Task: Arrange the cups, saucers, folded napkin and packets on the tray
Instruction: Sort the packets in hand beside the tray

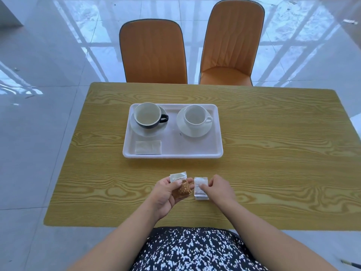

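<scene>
- Holding two packets at once, the left hand (166, 194) sits on the near side of the white rectangular plastic tray (183, 145), well apart from it, palm turned up and fingers curled.
- Its thumb presses a small silver-white packet with printed lettering (178, 178) and a golden-brown patterned packet (182, 190) against the fingers; the brown one overlaps the lower edge of the silver one.
- The right hand (220, 189) is just beside the left, also nearer than the tray, with thumb and fingertips pinching a pale translucent white packet (198, 180).
- Whether that packet's lower end touches the yellow wood-grain table (273, 153) I cannot tell.
- All three packets are off the tray, opposite the middle of its near rim.
- On the tray's far left stands a dark cup with a white inside (148, 116), upright on a white round saucer (136, 130), its handle pointing toward the tray's middle.
- On the tray's far right stands a white cup (195, 117), upright on a second white saucer (195, 133), its handle pointing to the tray's right rim.
- A folded white paper napkin (148, 147) lies flat in the tray's near left corner, just nearer than the dark cup's saucer.
- Beyond the tray, at the table's far edge, stand two orange padded chairs (153, 51).
- A dark garment with white flecks (187, 251) shows nearest of all, on the tray's near side.
</scene>
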A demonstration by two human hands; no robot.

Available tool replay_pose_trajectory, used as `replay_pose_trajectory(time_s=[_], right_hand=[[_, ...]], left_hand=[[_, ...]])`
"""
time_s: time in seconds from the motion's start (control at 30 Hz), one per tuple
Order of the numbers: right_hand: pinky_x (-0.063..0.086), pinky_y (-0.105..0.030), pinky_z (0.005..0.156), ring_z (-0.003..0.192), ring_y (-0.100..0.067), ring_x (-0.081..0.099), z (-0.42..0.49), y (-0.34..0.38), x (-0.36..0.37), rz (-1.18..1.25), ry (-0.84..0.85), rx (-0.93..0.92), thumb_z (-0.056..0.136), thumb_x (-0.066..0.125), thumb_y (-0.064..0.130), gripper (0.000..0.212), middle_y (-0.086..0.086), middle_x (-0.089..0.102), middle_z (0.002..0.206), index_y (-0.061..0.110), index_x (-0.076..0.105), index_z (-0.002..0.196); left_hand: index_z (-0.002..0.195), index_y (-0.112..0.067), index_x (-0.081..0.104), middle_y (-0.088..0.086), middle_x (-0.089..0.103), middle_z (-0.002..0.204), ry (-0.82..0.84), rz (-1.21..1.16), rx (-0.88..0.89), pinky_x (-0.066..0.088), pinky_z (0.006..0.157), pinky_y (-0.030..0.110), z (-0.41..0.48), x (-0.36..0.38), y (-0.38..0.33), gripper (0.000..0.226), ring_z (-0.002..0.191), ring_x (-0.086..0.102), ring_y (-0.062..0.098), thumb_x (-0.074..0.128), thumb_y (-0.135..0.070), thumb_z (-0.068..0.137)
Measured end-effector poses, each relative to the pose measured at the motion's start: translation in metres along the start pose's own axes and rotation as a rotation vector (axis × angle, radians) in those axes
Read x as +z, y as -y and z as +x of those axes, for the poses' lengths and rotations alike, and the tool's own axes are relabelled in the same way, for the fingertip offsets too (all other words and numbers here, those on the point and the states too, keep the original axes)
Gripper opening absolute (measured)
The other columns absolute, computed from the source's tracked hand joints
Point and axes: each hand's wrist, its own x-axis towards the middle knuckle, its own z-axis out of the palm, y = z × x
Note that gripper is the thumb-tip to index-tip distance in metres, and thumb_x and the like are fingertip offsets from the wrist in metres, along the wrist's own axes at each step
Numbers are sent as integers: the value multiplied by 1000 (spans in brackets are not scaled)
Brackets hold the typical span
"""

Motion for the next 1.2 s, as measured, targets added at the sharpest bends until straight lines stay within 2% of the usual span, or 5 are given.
replay_pose_trajectory(time_s=[0.17, 0.53, 0.83, 0.97, 1.2], right_hand=[[37, -32, 59, 83, -21, 59, 0, 5, 10, -122, -10, -1, 86, 63, 56, 46, 1, 63, 94, 15, 51, 103], [46, -35, 64, 69, -17, 57, 10, -12, 6, 130, -15, 36, 88, 70, 28, 27, 2, 64, 72, 18, 52, 70], [32, -29, 53, 82, -16, 57, -3, -6, 7, -123, -37, 70, 82, 61, 66, 48, 7, 58, 90, 21, 49, 94], [37, -30, 58, 86, -19, 61, -2, -6, 9, -145, -20, 47, 86, 63, 58, 45, 1, 64, 95, 15, 56, 98], [33, -30, 53, 65, -15, 50, 3, -10, 6, 29, 19, 38, 89, 69, 37, 33, 2, 57, 72, 18, 48, 72]], left_hand=[[124, 4, 52, 23, 70, 117, 34, 12, -5, 57, 89, 46, -3, 0, -5, 26, 108, 69, 35, 50, -2, 99], [124, 4, 51, 23, 72, 114, 25, -12, -15, 61, 82, 43, -3, 0, -7, 25, 106, 70, 36, 49, 0, 99], [124, 3, 52, 22, 72, 114, 14, 16, -23, 61, 83, 42, -8, 4, -1, 26, 105, 71, 34, 49, -1, 99], [125, 4, 52, 22, 72, 114, -4, 18, -27, 62, 78, 39, -11, 1, 3, 27, 105, 71, 34, 50, -1, 99], [123, 2, 53, 20, 73, 113, -21, 21, -23, 62, 73, 37, -14, -1, 9, 24, 105, 71, 34, 49, -1, 99]])
